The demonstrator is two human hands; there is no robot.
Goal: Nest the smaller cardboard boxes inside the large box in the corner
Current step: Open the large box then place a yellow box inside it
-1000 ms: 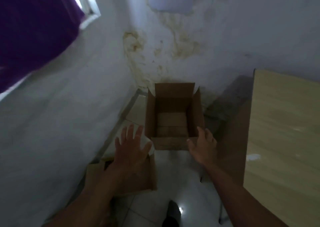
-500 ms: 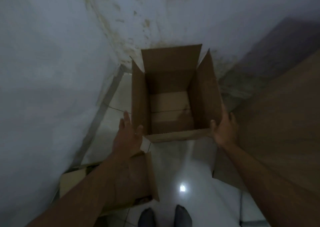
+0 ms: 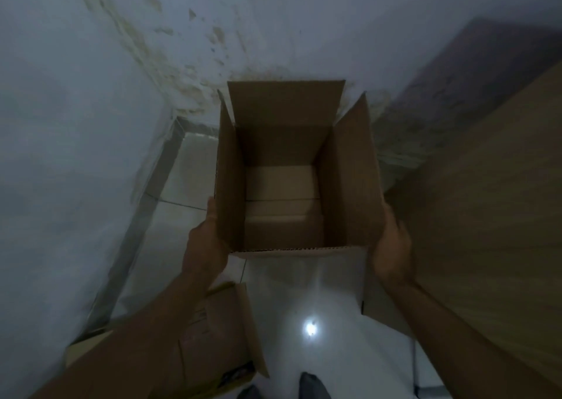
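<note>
The step in hand appears to be the seizing of the open cardboard box (image 3: 298, 167), which stands on the tiled floor (image 3: 304, 301) close to the corner of the stained walls (image 3: 91, 94), its four flaps raised and its inside empty. The box is best held low on its two side panels, with flat palms pressed inward evenly, so that the thin upright flaps are not bent and the sides are not bowed; if it is to be shifted, it should be kept level and moved slowly, since an empty carton of this kind is judged light and easily skewed. The flaps should be left standing so that the mouth stays clear for whatever is to be nested. The left hand (image 3: 206, 243) is laid flat against the outside of the left panel near its front lower corner, fingers extended and touching the cardboard. The right hand (image 3: 392, 246) is set against the outside of the right panel at the matching corner, open and cupped round the edge. The box thus lies between the two hands, directly ahead of the person. Whether pressure is being applied cannot be told. A second cardboard box (image 3: 213, 347) lies on the floor under the left forearm, near the person's feet and apart from the first. A wooden panel (image 3: 486, 216) stands just beside the right hand.
</note>
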